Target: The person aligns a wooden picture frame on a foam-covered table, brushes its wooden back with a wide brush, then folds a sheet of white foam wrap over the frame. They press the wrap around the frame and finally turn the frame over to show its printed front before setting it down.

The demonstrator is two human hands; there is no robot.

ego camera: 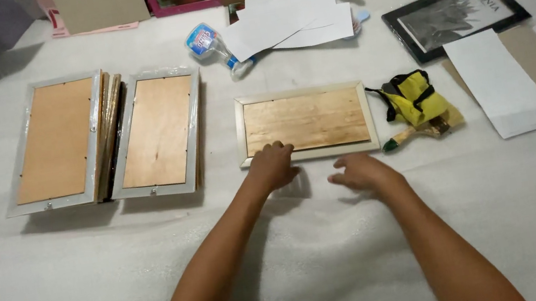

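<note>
Pale wooden picture frame (305, 124) lying face down with its brown backing board up, right in front of both hands on the white padded sheet (55, 288). Left hand (273, 166) rests curled on the frame's near edge, fingers bent over it, not really gripping. Right hand (360, 172) sits loose and empty just short of the frame, touching the sheet. Beside the right hand there's a yellow cloth bundle with black straps (412, 99) and a small wooden-handled brush (415, 133). Beyond the frame: a clear spray bottle (213, 45) and loose white paper sheets (295, 22). Off past the left hand, two silver-edged frames (103, 139) lie face down.
</note>
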